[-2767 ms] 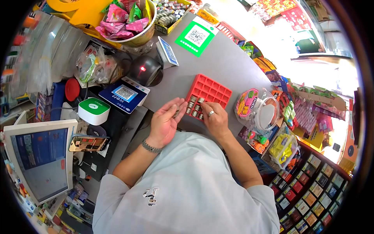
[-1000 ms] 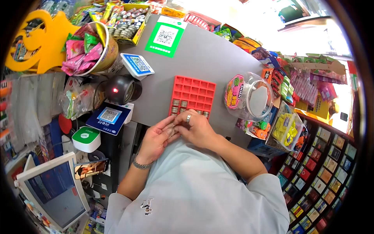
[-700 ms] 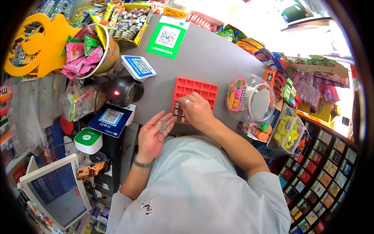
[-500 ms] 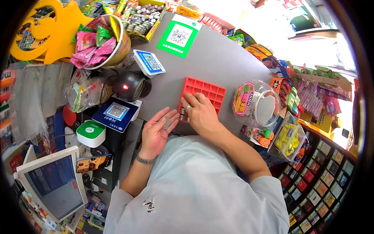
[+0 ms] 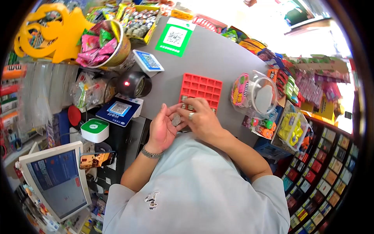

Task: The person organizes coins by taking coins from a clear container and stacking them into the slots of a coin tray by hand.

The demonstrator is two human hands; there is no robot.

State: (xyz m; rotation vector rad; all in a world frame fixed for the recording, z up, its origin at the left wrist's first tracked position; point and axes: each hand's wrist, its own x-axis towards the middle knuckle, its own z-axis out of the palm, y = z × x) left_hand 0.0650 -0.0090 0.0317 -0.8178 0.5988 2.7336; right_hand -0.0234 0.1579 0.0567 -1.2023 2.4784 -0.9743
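My left hand (image 5: pixel 162 132) is palm up and cupped, with a few silver coins (image 5: pixel 176 119) lying at the base of its fingers. Just right of it, my right hand (image 5: pixel 205 122), with a ring on one finger, reaches over the near edge of a red compartment tray (image 5: pixel 201 86). Its fingers are bent and close together, beside the left fingertips; anything between them is hidden. Stacked coins (image 5: pixel 184 105) show in the tray's near-left compartments, partly covered by my hands. The visible far compartments hold nothing.
On the grey counter (image 5: pixel 218 54), a clear plastic jar (image 5: pixel 255 94) stands right of the tray. A black scanner (image 5: pixel 134 84) with a red light, a blue QR card (image 5: pixel 120 109) and a green-topped box (image 5: pixel 94 130) are at left. A monitor (image 5: pixel 56 177) and phone (image 5: pixel 97 160) sit lower left.
My right hand has drawn back from inside the tray toward my body. My left hand has moved right, so the hands are now close together. The view has shifted slightly.
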